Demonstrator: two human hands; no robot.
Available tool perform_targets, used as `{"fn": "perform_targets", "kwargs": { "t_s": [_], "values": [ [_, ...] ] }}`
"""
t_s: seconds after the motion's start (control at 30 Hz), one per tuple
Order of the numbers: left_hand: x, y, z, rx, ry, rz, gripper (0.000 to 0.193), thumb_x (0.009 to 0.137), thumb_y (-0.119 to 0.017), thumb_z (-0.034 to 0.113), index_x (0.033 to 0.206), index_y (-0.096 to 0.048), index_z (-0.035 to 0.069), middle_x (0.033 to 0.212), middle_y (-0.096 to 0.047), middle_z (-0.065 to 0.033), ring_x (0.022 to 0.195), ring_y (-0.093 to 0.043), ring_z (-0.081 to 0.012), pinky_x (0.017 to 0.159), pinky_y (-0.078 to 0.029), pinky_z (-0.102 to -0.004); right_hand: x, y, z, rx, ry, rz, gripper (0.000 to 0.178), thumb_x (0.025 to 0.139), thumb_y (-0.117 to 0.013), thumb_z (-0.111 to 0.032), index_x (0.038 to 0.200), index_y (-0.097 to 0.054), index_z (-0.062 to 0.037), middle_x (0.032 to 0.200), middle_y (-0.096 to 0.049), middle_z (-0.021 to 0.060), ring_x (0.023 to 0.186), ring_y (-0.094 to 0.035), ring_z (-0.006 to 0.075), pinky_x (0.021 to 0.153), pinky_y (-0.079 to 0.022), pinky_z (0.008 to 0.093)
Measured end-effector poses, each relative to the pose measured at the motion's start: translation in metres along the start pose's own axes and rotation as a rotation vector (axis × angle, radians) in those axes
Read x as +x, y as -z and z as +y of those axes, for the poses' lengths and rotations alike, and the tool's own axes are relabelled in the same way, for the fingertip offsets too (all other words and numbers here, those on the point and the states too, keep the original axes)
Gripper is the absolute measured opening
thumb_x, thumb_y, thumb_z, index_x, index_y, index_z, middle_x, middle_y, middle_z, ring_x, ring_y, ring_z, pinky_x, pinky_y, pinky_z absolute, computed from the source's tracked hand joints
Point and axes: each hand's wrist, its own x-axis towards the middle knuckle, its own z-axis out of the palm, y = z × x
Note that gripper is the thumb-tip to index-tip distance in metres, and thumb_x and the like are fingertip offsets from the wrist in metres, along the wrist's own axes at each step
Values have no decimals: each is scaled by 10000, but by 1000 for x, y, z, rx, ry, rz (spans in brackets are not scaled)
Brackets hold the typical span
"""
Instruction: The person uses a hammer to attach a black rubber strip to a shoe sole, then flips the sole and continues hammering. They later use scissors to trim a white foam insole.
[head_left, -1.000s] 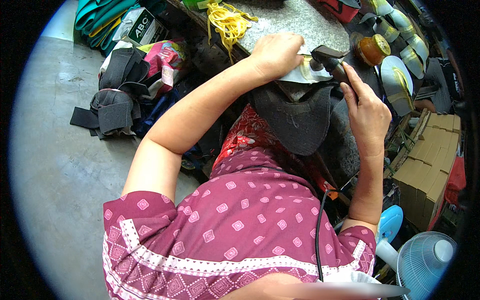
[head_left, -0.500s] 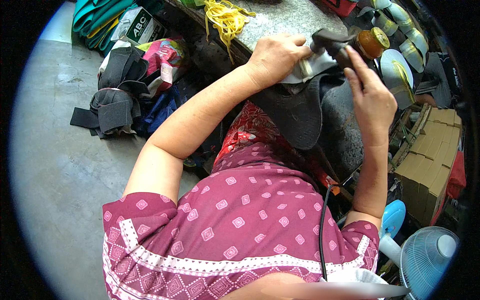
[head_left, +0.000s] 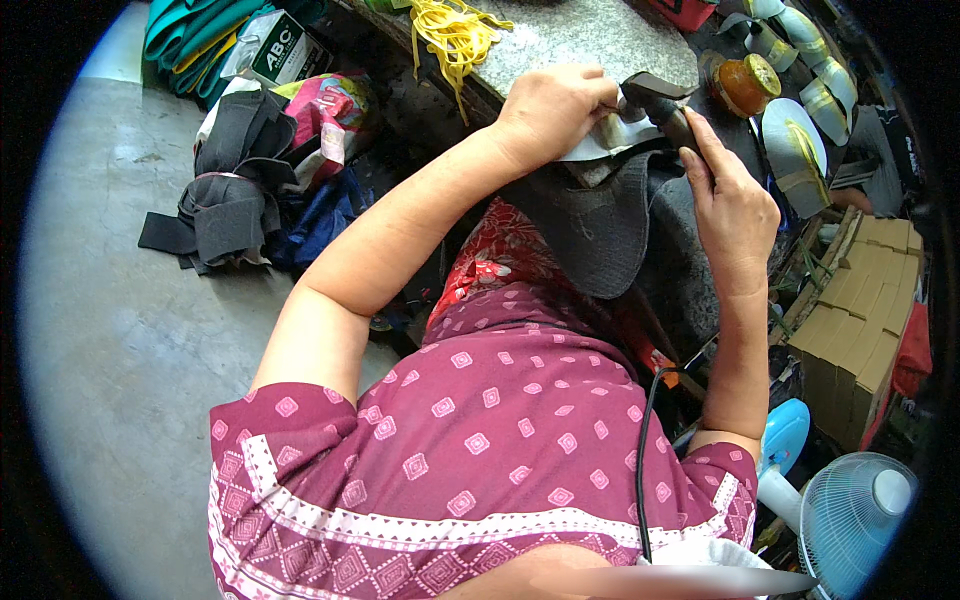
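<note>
In my right hand (head_left: 738,200) is a hammer (head_left: 655,100) with a dark head, the forefinger stretched along its handle. The head is over a pale, flat, sole-like piece (head_left: 612,138) at the near edge of the stone-topped bench (head_left: 560,45). My left hand (head_left: 560,110) is closed, its thumb and fingertips pinching the piece just left of the hammer head. What exactly lies between those fingertips is partly hidden. Below, a dark sheet of material (head_left: 605,230) drapes down toward my lap.
An amber jar (head_left: 742,88) stands right of the hammer, near several pale soles with yellow straps (head_left: 795,140). Yellow cords (head_left: 455,40) lie on the bench. Stacked cardboard (head_left: 860,310) and a blue fan (head_left: 855,510) are at right. A dark cloth bundle (head_left: 230,190) is on the floor at left.
My right hand has shifted a little left, and the hammer head has tilted and come slightly lower over the piece. My left hand stays nearly in place.
</note>
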Motion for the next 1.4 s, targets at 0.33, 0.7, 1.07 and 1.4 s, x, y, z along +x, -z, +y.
{"fn": "perform_targets", "kwargs": {
  "t_s": [0.33, 0.7, 1.07, 1.4],
  "values": [
    [-10, 6, -5, -64, -58, 45, 131, 807, -740, 177, 907, -678, 119, 891, -618, -68, 885, -630, -311, 764, -522, -422, 10, 11, 10, 284, -92, 29, 369, 959, -639, -399, 1320, -652, -325, 1069, -740, 83, 876, -738, 243, 738, -570, 353],
    [-15, 0, -5, -48, -106, 137, 102, 813, -721, 167, 872, -658, 113, 859, -589, -63, 861, -615, -293, 743, -522, -408, 6, 6, 5, 260, -81, -7, 338, 961, -637, -392, 1293, -673, -337, 1064, -735, 89, 866, -727, 269, 723, -561, 331],
    [-22, 10, 0, -106, 37, 161, 202, 774, -780, 201, 884, -659, 82, 898, -607, -91, 893, -611, -317, 808, -512, -411, -7, -15, 5, 134, 24, -9, 406, 968, -614, -388, 1371, -597, -343, 944, -723, 57, 770, -700, 285, 632, -550, 372],
    [-26, 14, -2, -91, -40, 91, 192, 776, -775, 186, 841, -629, 80, 888, -596, -81, 919, -574, -321, 817, -498, -411, 15, 8, 3, 843, -35, 349, 418, 947, -691, -148, 1361, -631, -133, 1237, -708, 69, 1003, -703, 140, 825, -556, 311]
  ]
}}
